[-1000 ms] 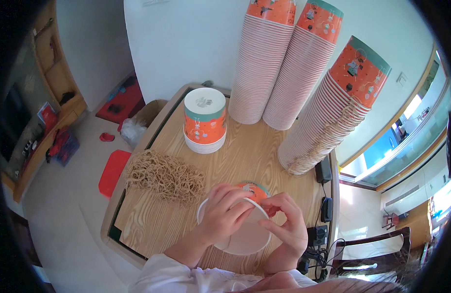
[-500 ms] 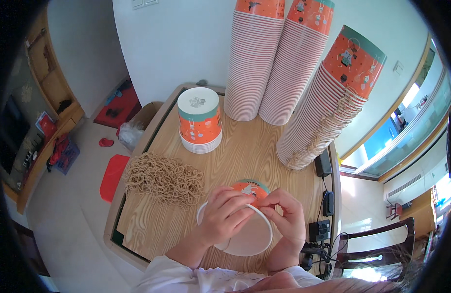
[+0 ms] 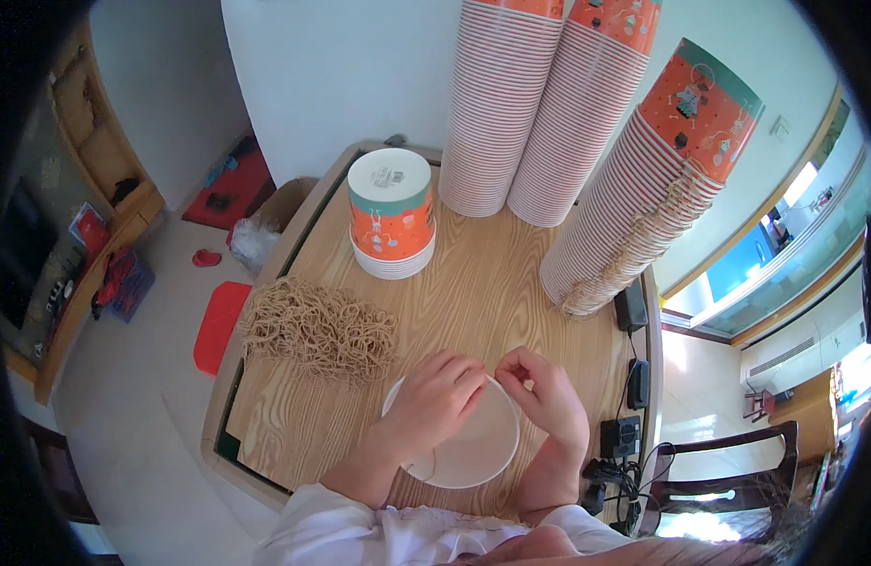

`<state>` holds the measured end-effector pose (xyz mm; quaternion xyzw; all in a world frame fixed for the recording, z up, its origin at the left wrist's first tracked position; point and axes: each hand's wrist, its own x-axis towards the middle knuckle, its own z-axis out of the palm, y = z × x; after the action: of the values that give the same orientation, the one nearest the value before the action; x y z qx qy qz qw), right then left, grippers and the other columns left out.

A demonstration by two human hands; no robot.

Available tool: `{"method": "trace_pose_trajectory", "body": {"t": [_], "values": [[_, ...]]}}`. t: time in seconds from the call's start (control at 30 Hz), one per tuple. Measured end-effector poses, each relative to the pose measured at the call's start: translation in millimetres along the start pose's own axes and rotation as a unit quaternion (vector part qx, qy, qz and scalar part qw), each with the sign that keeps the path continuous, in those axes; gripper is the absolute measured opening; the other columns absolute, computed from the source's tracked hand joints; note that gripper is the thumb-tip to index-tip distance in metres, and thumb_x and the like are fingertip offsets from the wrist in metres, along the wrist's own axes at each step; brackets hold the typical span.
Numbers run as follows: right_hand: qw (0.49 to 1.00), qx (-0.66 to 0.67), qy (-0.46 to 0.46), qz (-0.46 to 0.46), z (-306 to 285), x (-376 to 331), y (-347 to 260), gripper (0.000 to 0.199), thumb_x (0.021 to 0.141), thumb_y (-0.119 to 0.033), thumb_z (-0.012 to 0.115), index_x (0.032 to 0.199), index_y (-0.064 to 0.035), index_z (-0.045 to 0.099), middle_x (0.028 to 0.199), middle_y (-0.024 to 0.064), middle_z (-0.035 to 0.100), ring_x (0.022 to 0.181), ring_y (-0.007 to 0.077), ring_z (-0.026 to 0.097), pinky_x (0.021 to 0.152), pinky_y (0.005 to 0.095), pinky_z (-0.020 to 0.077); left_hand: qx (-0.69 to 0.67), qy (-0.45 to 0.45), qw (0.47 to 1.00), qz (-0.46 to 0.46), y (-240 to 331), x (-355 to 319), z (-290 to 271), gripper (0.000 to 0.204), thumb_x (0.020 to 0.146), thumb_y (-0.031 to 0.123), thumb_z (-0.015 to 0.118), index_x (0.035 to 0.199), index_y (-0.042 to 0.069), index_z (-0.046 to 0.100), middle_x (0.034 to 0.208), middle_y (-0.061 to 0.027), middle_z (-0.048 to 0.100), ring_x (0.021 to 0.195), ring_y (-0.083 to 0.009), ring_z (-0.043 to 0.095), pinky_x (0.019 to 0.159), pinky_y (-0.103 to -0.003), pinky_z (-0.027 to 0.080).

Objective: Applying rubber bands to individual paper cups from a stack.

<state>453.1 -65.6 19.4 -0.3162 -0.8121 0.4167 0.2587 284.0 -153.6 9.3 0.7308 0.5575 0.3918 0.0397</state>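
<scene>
In front of me is a paper bucket [image 3: 487, 443] with its white inside facing up. Across its far rim lies my left hand [image 3: 437, 401], closed, the thumb on the inner side and the fingers over the edge. My right hand [image 3: 548, 396] pinches thumb and forefinger together at the rim, close to the left fingertips; what sits in the pinch is too small to make out. A thin strand of cord [image 3: 433, 465] shows inside the bucket at its near left. Beyond my left hand lies a loose heap of tan cords [image 3: 317, 330].
Toward the back left stands a short upside-down stack of orange and green buckets [image 3: 393, 222]. Two tall bucket stacks [image 3: 504, 113] rise behind, and a leaning stack [image 3: 633, 203] at right has cords draped over it. Black power adapters [image 3: 620, 437] line the right edge.
The bucket has tipped so its patterned outer side no longer shows. My hands have shifted slightly upward and a gap between them now shows at the rim. The whole view has moved a little.
</scene>
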Motion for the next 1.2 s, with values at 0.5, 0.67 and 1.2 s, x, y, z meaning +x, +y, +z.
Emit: {"method": "trace_pose_trajectory", "body": {"t": [0.5,0.67,1.2], "values": [[0.997,0.007,0.049,0.059,9,3,5,0.006,0.089,-0.003,0.058,0.091,0.002,0.057,0.074,0.008,0.064,0.071,0.0135,0.066,0.063,0.0261,0.0514,-0.019,-0.001,0.997,-0.078,-10,-3,-1,0.016,0.081,0.014,0.065,0.092,0.003,0.059,0.095,-0.0111,0.06,0.092,-0.0299,0.057,0.081,-0.042,0.046],[0.994,-0.056,0.081,0.049,12,5,0,0.007,0.088,-0.005,0.059,0.091,0.001,0.056,0.072,0.0106,0.065,0.069,0.0172,0.067,0.062,0.0279,0.0512,0.064,-0.001,0.995,-0.072,-8,-6,10,0.019,0.079,0.018,0.068,0.093,0.006,0.066,0.104,-0.0104,0.059,0.101,-0.0291,0.054,0.086,-0.043,0.043],[0.996,-0.05,0.031,0.072,17,16,23,0.006,0.087,-0.003,0.059,0.09,0.0011,0.055,0.073,0.0104,0.063,0.07,0.0171,0.067,0.061,0.0278,0.0513,-0.162,-0.142,0.965,-0.152,-15,5,14,0.015,0.082,0.018,0.066,0.087,0.004,0.065,0.086,-0.0077,0.067,0.072,-0.0219,0.065,0.068,-0.039,0.05]]}}
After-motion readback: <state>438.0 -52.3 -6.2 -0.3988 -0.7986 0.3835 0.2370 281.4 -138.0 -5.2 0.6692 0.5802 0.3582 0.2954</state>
